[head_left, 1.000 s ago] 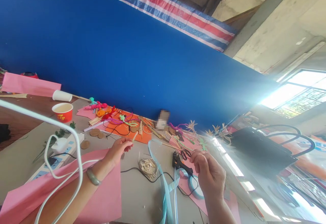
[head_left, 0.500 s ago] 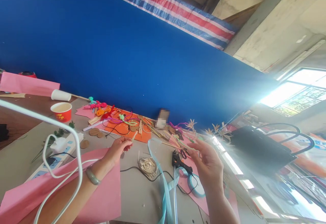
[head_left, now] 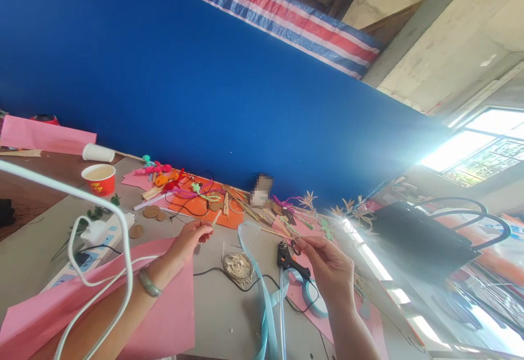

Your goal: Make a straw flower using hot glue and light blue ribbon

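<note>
1. Left hand (head_left: 194, 237): thumb and fingertips pinched together on a thin, pale, pointed sliver (head_left: 216, 218). Position: left of the black pistol-shaped glue gun (head_left: 291, 261) (landmark), well apart from it. Sliver projects past the fingertips, up and toward the gun's side.
2. Right hand (head_left: 331, 267): just right of the gun; fingers bent, thumb and forefinger tips close together at the dark looped scissor handle (head_left: 295, 247). Cannot tell whether they grip it.
3. Near left of gun: heap of pale flat slivers (head_left: 237, 267) within a round brown rim; light-blue flat ribbon (head_left: 268, 308) runs between heap and gun.
4. Just below right of gun: light-blue ribbon roll (head_left: 308, 297).
5. Farther left of gun: large pink paper sheet (head_left: 174, 308), beneath left forearm; white power strip (head_left: 117, 226) beyond.
</note>
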The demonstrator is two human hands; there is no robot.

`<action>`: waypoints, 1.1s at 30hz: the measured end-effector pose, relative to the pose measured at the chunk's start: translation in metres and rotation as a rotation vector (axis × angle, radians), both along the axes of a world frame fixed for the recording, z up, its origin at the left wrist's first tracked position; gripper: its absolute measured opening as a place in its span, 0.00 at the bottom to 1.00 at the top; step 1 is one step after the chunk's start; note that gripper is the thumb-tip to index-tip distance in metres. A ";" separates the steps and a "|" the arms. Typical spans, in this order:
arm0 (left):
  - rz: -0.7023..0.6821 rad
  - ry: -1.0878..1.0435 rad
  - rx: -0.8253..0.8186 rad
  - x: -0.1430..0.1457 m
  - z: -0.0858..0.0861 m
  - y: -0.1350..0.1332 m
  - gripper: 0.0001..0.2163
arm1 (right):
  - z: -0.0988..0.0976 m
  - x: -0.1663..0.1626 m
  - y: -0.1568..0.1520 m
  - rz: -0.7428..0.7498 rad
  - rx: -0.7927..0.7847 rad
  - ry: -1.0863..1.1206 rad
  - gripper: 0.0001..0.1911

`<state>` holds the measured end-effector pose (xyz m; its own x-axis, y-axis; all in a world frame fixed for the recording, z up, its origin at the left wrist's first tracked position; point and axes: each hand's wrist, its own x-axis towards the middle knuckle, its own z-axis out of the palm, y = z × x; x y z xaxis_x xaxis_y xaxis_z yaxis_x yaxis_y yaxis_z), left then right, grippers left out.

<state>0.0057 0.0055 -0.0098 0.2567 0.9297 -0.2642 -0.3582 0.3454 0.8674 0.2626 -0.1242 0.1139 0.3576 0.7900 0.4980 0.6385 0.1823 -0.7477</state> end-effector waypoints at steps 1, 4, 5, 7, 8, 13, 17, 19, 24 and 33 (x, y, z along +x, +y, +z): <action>0.003 0.000 -0.003 0.000 0.001 -0.001 0.09 | 0.001 -0.001 0.000 -0.013 -0.010 0.008 0.08; 0.007 0.000 -0.001 0.000 0.004 -0.002 0.09 | 0.002 -0.003 0.000 -0.040 -0.021 0.010 0.11; 0.006 0.000 -0.001 0.000 0.005 -0.002 0.09 | 0.003 -0.004 0.000 -0.041 -0.011 0.011 0.11; 0.003 0.002 0.000 0.000 0.005 -0.002 0.09 | 0.004 -0.006 0.002 -0.033 0.021 0.031 0.14; 0.003 0.004 -0.001 0.000 0.005 -0.002 0.09 | 0.005 -0.007 0.002 -0.020 0.041 0.050 0.16; 0.004 0.009 -0.007 0.000 0.008 -0.003 0.10 | 0.008 -0.009 0.002 0.027 0.052 0.043 0.23; 0.003 -0.003 -0.005 0.000 0.004 -0.001 0.09 | 0.004 -0.007 0.000 0.026 0.000 -0.006 0.24; 0.000 -0.006 -0.008 0.000 0.001 0.000 0.09 | 0.001 -0.006 0.001 0.019 0.037 0.004 0.19; -0.006 -0.019 -0.016 0.000 -0.003 0.001 0.09 | -0.001 -0.008 0.004 0.018 0.080 -0.066 0.09; -0.009 -0.018 -0.008 0.000 0.001 0.000 0.09 | -0.005 -0.008 0.004 0.085 0.105 -0.069 0.08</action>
